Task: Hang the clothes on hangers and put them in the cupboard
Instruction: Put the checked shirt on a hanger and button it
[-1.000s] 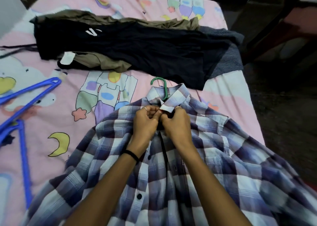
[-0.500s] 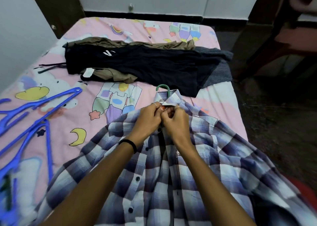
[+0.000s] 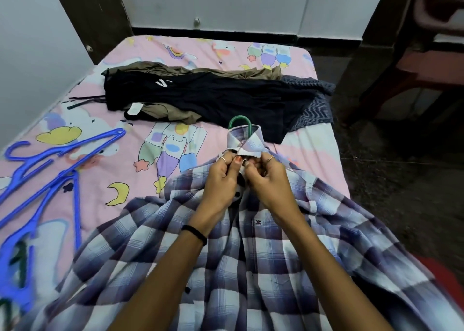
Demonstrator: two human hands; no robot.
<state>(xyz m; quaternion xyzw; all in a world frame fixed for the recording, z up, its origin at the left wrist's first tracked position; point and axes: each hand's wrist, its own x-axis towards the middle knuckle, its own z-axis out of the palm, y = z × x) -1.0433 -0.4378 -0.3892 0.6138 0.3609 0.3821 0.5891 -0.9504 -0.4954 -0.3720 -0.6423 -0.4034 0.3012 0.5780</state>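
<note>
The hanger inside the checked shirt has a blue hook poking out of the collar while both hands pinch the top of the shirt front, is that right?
Not quite: in the head view the hook at the collar of the checked shirt is green. The blue hangers lie loose on the bed. The left hand and right hand do pinch the shirt front.

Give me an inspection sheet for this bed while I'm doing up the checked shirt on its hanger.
Surface: bed with a pink cartoon sheet, partly covered by clothes.
Job's things: checked shirt lies front up; a green hanger hook sticks out of its collar. Blue hangers lie at the left edge.
Clutter: a pile of black garment, olive garment and dark striped garment beyond the shirt.
Hands: left hand and right hand both pinch the shirt placket just below the collar.
Cables: nothing seen.
Surroundings: white cupboard doors past the bed, dark floor and a reddish chair to the right.
</note>
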